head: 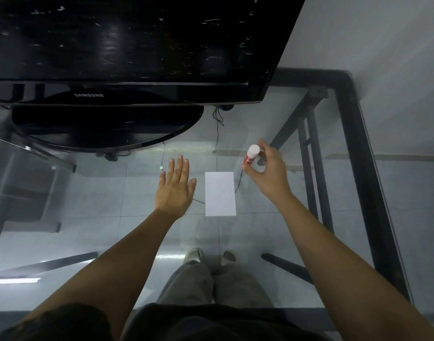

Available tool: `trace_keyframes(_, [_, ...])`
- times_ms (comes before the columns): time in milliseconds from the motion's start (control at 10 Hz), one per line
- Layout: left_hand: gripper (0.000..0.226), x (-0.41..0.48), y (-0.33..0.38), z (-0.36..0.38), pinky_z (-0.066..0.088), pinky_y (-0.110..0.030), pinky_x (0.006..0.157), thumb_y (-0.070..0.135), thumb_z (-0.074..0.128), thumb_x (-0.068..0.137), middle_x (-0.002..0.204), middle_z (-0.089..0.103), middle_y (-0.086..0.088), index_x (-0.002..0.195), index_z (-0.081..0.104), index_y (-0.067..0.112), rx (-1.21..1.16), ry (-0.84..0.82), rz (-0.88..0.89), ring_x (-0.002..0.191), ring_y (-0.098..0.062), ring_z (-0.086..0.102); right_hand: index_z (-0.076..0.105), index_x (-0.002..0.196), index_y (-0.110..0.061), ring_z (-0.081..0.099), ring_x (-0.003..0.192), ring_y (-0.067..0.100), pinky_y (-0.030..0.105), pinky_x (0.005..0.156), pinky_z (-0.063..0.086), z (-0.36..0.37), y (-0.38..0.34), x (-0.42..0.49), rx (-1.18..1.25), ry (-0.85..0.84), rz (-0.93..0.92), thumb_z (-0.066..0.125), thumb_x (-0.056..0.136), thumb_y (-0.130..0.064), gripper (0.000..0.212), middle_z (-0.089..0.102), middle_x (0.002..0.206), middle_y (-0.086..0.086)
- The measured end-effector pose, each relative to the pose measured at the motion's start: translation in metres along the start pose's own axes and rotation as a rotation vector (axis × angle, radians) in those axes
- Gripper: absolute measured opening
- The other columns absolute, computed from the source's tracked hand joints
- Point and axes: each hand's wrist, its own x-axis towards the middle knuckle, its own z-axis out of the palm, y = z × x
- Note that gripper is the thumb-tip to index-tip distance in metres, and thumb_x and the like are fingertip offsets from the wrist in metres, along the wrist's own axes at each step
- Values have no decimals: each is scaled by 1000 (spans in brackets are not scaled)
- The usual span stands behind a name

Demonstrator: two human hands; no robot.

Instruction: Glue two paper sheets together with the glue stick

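A white paper sheet lies flat on the glass table top, upright in the view. Whether it is one sheet or two stacked I cannot tell. My right hand is just right of and beyond the sheet, holding a red glue stick with a white cap between thumb and fingers, tilted cap up. My left hand is flat, palm down, fingers together and extended, left of the sheet and not touching it.
A large black monitor on an oval stand fills the back left. The table's black metal frame runs along the right and far edge. A thin cable trails under the glass. My legs and shoes show below.
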Motion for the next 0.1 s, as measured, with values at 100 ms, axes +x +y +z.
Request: trace_keyframes(100, [58,1,-3,-9,-1,-38,117,37,17,100,158,-7,-6,147,-3,11,-175,26,-17,144,-20,-10,31,141,-18,35,126,7,22,98,30,-7,-6,-8,62,9,61,66,83,-35,70,37,143,-2])
